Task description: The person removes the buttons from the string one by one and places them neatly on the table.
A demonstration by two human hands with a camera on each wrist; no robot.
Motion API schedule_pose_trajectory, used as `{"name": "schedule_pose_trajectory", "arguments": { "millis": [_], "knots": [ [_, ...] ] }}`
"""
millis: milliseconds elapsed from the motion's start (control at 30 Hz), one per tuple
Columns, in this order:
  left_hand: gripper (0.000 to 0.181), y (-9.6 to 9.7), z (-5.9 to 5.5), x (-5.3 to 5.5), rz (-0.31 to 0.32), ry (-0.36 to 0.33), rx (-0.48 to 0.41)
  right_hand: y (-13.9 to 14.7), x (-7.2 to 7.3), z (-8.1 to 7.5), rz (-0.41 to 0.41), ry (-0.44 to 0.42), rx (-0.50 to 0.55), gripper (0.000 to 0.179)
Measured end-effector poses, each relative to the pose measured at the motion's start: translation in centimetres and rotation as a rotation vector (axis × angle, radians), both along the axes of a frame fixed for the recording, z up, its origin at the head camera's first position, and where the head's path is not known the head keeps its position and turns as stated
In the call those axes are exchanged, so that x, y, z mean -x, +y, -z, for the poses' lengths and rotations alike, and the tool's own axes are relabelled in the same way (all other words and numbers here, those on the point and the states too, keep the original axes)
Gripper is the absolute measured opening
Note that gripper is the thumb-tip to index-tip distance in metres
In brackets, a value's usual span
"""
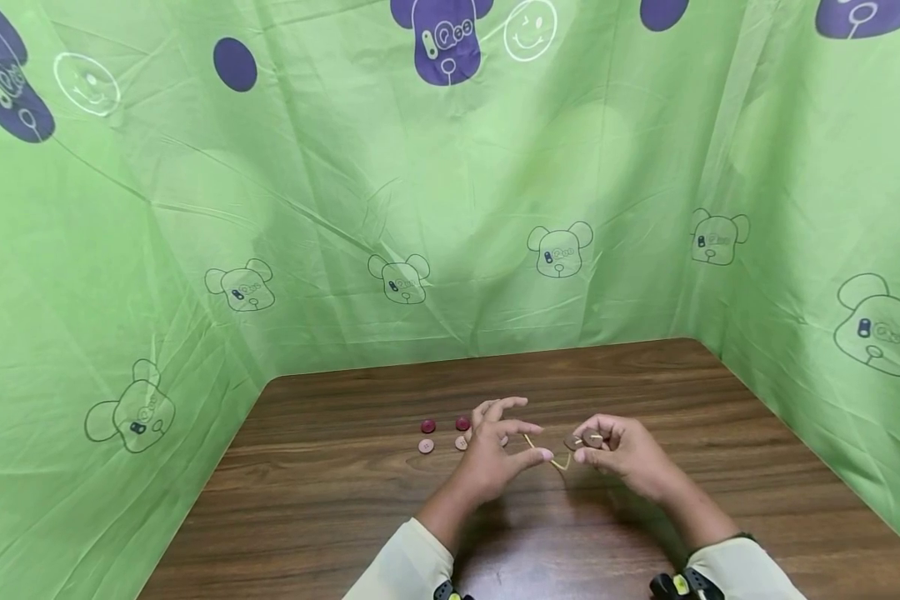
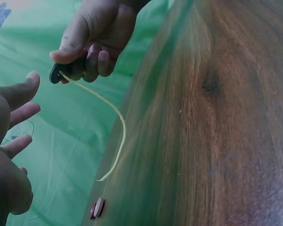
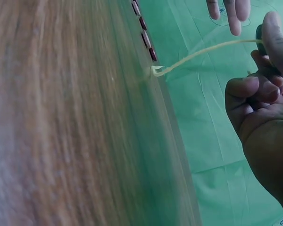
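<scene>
My right hand [image 1: 622, 454] pinches a dark brown button [image 1: 572, 442] between thumb and fingers. A second brown button [image 1: 592, 438] sits beside it in the same hand. From the pinched button a thin yellow cord [image 2: 120, 120] passes out through a hole and hangs in a curve, with its far end loose. My left hand [image 1: 491, 450] is held across from it with thumb and fingers spread apart. In the left wrist view, a gap shows between the left hand's fingers and the cord.
Behind the left hand, red buttons [image 1: 428, 426] and pale pink buttons [image 1: 426, 447] lie in two rows on the brown wooden table [image 1: 330, 500]; the hand hides part of them. A green printed cloth [image 1: 480, 308] surrounds the table at the back and sides.
</scene>
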State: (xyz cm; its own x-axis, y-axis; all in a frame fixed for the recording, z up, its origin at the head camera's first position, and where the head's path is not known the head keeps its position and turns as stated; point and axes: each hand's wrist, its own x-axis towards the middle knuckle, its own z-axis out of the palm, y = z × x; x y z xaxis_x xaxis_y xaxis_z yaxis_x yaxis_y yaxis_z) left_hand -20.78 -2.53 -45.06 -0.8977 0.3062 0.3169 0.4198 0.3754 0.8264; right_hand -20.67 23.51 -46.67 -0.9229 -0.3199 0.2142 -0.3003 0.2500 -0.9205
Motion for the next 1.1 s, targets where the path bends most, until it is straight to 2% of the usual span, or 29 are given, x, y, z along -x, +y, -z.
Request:
{"name": "schedule_pose_trajectory", "arguments": {
  "millis": [333, 767, 933, 1100],
  "knots": [
    [0.032, 0.3, 0.9, -0.3, 0.051, 0.032, -0.005, -0.4, -0.2, 0.4, -0.079, 0.010, 0.014, 0.022],
    [0.030, 0.5, 1.4, -0.5, 0.066, 0.060, -0.010, -1.2, -0.4, 0.3, -0.149, 0.081, 0.063, 0.024],
    [0.029, 0.6, 1.6, -0.7, 0.072, 0.039, -0.010, -1.3, -0.3, 0.6, -0.153, 0.055, 0.067, 0.023],
    [0.027, 0.8, 1.6, -0.7, 0.075, 0.050, -0.003, -1.3, -0.3, 0.8, -0.165, 0.046, 0.070, 0.023]
  ]
}}
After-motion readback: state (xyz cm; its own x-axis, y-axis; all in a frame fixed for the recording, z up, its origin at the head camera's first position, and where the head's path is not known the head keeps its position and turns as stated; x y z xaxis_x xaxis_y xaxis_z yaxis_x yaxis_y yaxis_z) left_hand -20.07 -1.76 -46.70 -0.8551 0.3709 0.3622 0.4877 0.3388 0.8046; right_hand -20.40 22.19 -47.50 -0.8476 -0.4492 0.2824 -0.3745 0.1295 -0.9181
